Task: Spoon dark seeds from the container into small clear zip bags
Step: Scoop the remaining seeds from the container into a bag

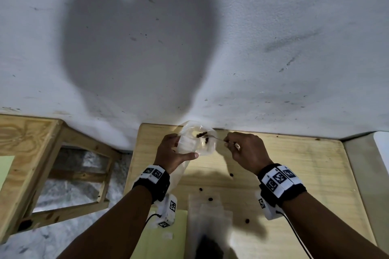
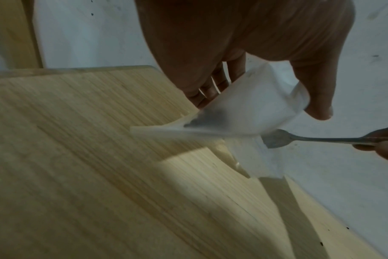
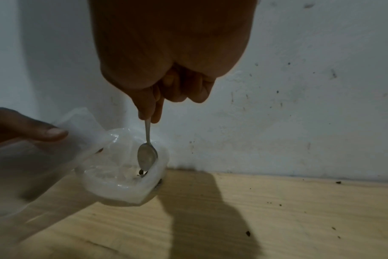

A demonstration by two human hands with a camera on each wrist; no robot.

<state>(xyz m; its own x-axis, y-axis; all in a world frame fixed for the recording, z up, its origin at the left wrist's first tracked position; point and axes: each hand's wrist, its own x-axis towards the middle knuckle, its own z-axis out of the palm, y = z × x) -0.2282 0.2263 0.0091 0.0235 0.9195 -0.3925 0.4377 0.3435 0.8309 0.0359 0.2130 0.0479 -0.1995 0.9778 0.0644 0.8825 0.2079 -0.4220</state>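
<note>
Rough white plaster wall [image 1: 273, 27], flecked with dark specks, rises behind a pale wooden table [image 1: 294, 164] with straight grain and a rounded far-left corner. Above the table's far edge the left hand [image 1: 171, 153] grips a small clear zip bag [image 1: 195, 143], fingers curled behind it and thumb stretched along its near side, keeping the mouth spread wide. The right hand [image 1: 246, 150] pinches the thin handle of a small metal spoon [image 1: 216, 139] between thumb and fingertips, its bowl reaching into the bag's mouth from the right.

From the head view a cluster of dark seeds [image 1: 202, 134] sits at the bowl inside the bag, and loose seeds lie scattered on the wood nearer the person. At the near edge stands a clear, blurred container [image 1: 208, 227] with a dark mass at its bottom, beside a light green sheet [image 1: 168, 244]; neither wrist view shows these. An open wooden frame [image 1: 42, 153] stands to the left.

Only the right wrist view shows the spoon's oval bowl tilted steeply downward, dull and smooth, with a few seeds just below its tip against the crinkled, glossy film. The left wrist view shows the bag's cloudy plastic folded around the fingers and the spoon from underneath, with no seeds visible.
</note>
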